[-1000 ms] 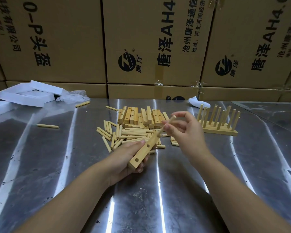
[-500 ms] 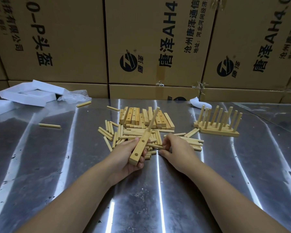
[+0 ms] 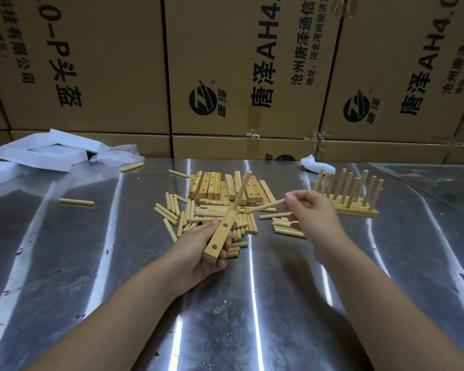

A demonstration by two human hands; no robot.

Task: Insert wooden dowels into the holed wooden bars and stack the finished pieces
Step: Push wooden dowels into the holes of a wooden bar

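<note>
In the left hand [image 3: 196, 251], square holed bar [image 3: 219, 238]; right hand [image 3: 310, 211], round dowel [image 3: 268, 205].

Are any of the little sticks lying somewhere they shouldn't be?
Yes. Most dowels sit in the loose pile, but one stray dowel lies alone far to the left, and a second dowel rests by the crumpled plastic wrap. Nothing looks broken.

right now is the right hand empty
No, the right hand pinches one dowel by its end.
</note>
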